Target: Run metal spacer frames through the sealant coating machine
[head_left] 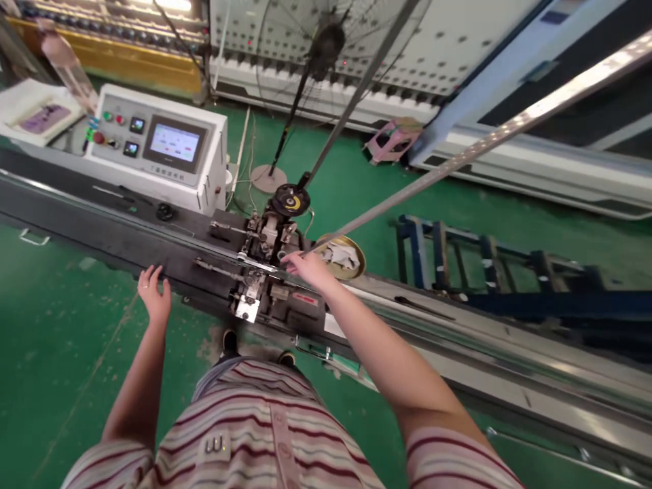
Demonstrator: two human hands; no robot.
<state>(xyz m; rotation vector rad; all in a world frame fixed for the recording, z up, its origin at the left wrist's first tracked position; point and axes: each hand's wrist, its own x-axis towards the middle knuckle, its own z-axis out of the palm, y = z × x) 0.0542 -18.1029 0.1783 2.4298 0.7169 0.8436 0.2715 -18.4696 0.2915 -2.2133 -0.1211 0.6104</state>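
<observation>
My left hand [153, 292] rests at the front edge of the long dark machine bed [137, 238], fingers spread and holding nothing. At the middle of the bed, my right hand [305, 267] is closed on the near end of a long grey strip [407, 187], which slants up to the right. Just left of that hand is a metal clamping mechanism [259, 265] with a bright plate at its front. Behind it stands a black wheel with a yellow centre [290, 200]. The fingertips of my right hand are small and partly blurred.
A control box with a lit screen [173, 144] stands back left, near a clear bottle [66, 64]. A round tin of scraps [360, 261] sits behind my right hand. Beyond are a pink stool [394, 140] and blue frames [418, 251].
</observation>
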